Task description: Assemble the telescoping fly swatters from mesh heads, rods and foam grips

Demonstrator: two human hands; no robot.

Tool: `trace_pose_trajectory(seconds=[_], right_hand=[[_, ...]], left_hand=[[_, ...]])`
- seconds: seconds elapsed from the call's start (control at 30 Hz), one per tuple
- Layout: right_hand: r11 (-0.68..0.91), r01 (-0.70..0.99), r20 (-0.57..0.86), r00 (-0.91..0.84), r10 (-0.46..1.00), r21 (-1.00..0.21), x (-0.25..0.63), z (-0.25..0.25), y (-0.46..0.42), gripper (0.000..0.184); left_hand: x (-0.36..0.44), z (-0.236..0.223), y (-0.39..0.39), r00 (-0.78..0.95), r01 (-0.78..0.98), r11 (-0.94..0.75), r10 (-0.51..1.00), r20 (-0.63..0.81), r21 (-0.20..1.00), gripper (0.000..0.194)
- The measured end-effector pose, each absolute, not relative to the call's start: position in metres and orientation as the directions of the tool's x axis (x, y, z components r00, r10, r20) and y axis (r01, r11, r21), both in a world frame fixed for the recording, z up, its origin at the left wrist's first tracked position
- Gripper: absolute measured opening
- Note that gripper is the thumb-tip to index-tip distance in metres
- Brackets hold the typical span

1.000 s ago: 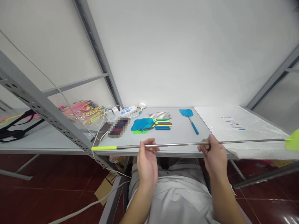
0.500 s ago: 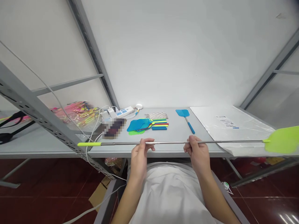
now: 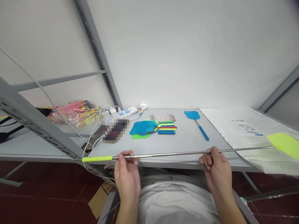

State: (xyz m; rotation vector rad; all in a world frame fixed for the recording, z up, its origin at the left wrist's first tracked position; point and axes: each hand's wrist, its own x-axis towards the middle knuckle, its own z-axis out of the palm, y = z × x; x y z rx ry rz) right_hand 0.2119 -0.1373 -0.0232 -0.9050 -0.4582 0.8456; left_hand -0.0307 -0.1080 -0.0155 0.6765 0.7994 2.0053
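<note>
A telescopic fly swatter (image 3: 173, 154) stretches across the front of the table, its thin metal rod drawn out long. It has a yellow-green grip at the left and a yellow-green paddle at the right, over white plastic. My left hand (image 3: 128, 177) pinches the rod just beside the grip. Farther right along the same rod, my right hand (image 3: 218, 174) is closed with thumb and fingers. Behind the rod lies a blue fly swatter (image 3: 192, 115) with a short handle. A stack of fly swatter heads (image 3: 142, 127) rests left of it, beside several coloured grips (image 3: 167, 132) and several metal rods (image 3: 163, 117).
At the back left, a white power strip (image 3: 127, 112) trails cables. A white plastic package (image 3: 224, 124) covers the table's right side. Bagged colourful items (image 3: 74, 113) lie beyond the grey metal post (image 3: 42, 119) on the left. A cardboard piece (image 3: 98, 202) is below.
My hands have moved farther apart along the rod, the left one close to the grip now. The swatter sits lower in view and tilts slightly, its grip end lower.
</note>
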Motion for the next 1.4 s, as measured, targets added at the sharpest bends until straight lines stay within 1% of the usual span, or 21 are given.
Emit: trace_pose_trajectory(seconds=[0.07,0.13,0.27,0.33,0.4,0.53,0.63,0.77,0.87,0.93,1.07,1.23,1.33,1.4], right_hand=[[0.381,-0.415,0.039,0.633,0.773,-0.826,0.216,-0.021,-0.137,0.023],[0.402,-0.415,0.035,0.660,0.751,-0.816,0.218,-0.021,-0.137,0.020],[0.467,-0.449,0.021,0.703,0.711,-0.761,0.222,-0.025,-0.136,0.017],[0.500,-0.464,0.025,0.714,0.699,-0.731,0.224,-0.027,-0.136,0.016],[0.513,-0.481,0.020,0.716,0.698,-0.711,0.226,-0.028,-0.135,0.015],[0.551,-0.403,0.061,0.765,0.641,-0.731,0.226,-0.024,-0.128,0.018],[0.573,-0.388,0.103,0.759,0.643,-0.722,0.225,-0.015,-0.118,0.021],[0.631,-0.426,0.082,0.785,0.614,-0.648,0.230,-0.003,-0.107,0.013],[0.675,-0.386,0.085,0.829,0.553,-0.628,0.229,0.002,-0.108,0.011],[0.684,-0.369,0.108,0.830,0.547,-0.629,0.218,0.005,-0.111,0.009],[0.611,-0.442,0.122,0.737,0.665,-0.656,0.179,0.008,-0.121,0.013],[0.518,-0.558,0.074,0.631,0.772,-0.649,0.159,0.008,-0.129,0.015],[0.374,-0.629,0.017,0.498,0.867,-0.682,0.170,0.001,-0.130,0.015],[0.277,-0.644,-0.029,0.422,0.906,-0.713,0.181,-0.007,-0.129,0.019]], left_hand=[[-0.029,-0.012,-0.108,-0.488,-0.537,-0.431,0.860,0.150,0.725,0.024],[-0.028,-0.012,-0.107,-0.501,-0.562,-0.423,0.858,0.114,0.711,0.024],[-0.030,-0.013,-0.102,-0.560,-0.644,-0.417,0.828,-0.025,0.641,0.022],[-0.035,-0.010,-0.099,-0.595,-0.674,-0.430,0.798,-0.095,0.600,0.024],[-0.039,-0.006,-0.095,-0.608,-0.690,-0.435,0.783,-0.135,0.579,0.027],[-0.040,0.003,-0.081,-0.604,-0.704,-0.455,0.788,-0.123,0.545,0.030],[-0.028,0.007,-0.066,-0.562,-0.750,-0.437,0.817,-0.130,0.497,0.036],[-0.008,0.011,-0.052,-0.496,-0.787,-0.409,0.865,-0.079,0.463,0.038],[0.005,0.012,-0.052,-0.502,-0.770,-0.436,0.864,-0.022,0.466,0.037],[0.015,0.011,-0.059,-0.490,-0.767,-0.433,0.872,0.003,0.473,0.035],[0.041,0.007,-0.081,-0.429,-0.767,-0.390,0.902,0.045,0.510,0.028],[0.050,0.008,-0.098,-0.437,-0.731,-0.414,0.895,0.094,0.542,0.024],[0.035,0.010,-0.101,-0.455,-0.707,-0.445,0.881,0.128,0.550,0.025],[0.023,0.009,-0.103,-0.478,-0.687,-0.476,0.865,0.152,0.550,0.025]])
